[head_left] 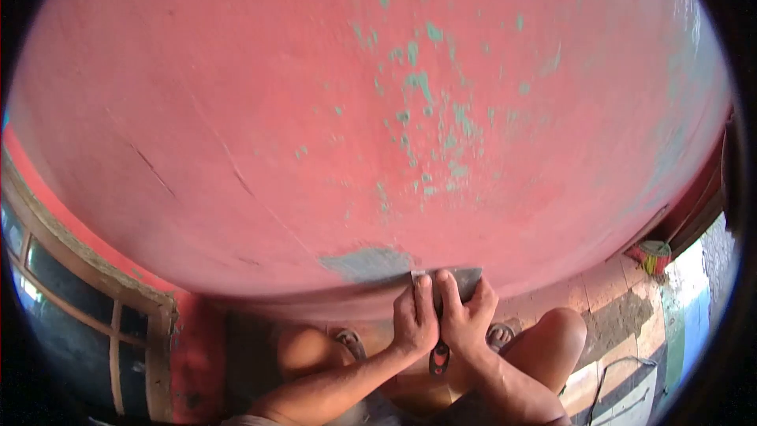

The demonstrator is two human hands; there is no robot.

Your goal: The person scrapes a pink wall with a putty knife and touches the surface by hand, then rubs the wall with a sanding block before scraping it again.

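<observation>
Both my hands hold one scraper (439,358), with a wide metal blade and a black and red handle that points down toward me. Its blade edge meets the lower part of a pink wall (260,110). My left hand (415,321) is closed on the left side of the scraper, a finger stretched along the blade. On the other side my right hand (467,312) grips it in the same way. Just left of the blade, a bare grey patch (367,263) shows in the paint. Green flecks (426,87) spot the wall higher up.
A wood-framed window (118,308) stands at the lower left, beside a red post (197,355). My bent knees (564,335) flank my arms above a tiled floor (623,355). A red, yellow and green object (653,256) lies at the wall's foot on the right.
</observation>
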